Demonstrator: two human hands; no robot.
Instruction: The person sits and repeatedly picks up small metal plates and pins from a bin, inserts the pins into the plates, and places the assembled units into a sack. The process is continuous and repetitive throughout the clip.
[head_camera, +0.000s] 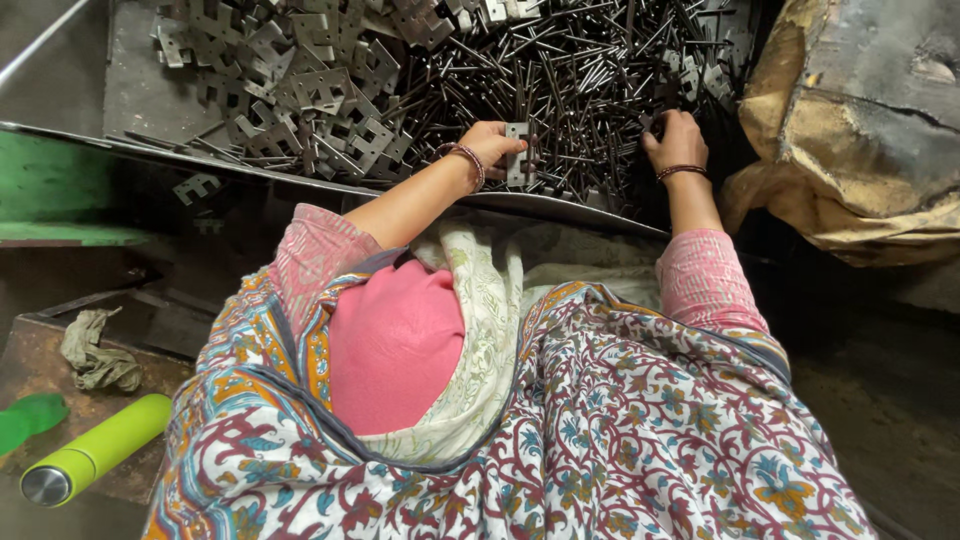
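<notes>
On the metal tray (560, 205) up ahead lie two big heaps: flat grey hinge plates (310, 90) on the left side and long thin dark pins (590, 70) on the right side. The left hand (490, 143) is closed around one small hinge plate (517, 152), thumb on the front and fingers behind, and holds it upright just over the near edge of the pin heap (a bangle sits on that wrist). The right hand (675, 135) is down in the pins a little way off to the right, palm down, with the fingers curled into the heap; they are partly hidden among the pins, so I cannot tell if they have hold of one. Both arms come out of pink sleeves, and a cloth with red and blue flowers covers the lap. Down at the bottom left a bright green bottle (95, 450) with a silver cap lies on its side, near a crumpled grey rag (95, 350). One loose hinge plate (197, 186) rests on the dark ledge below the tray rim
</notes>
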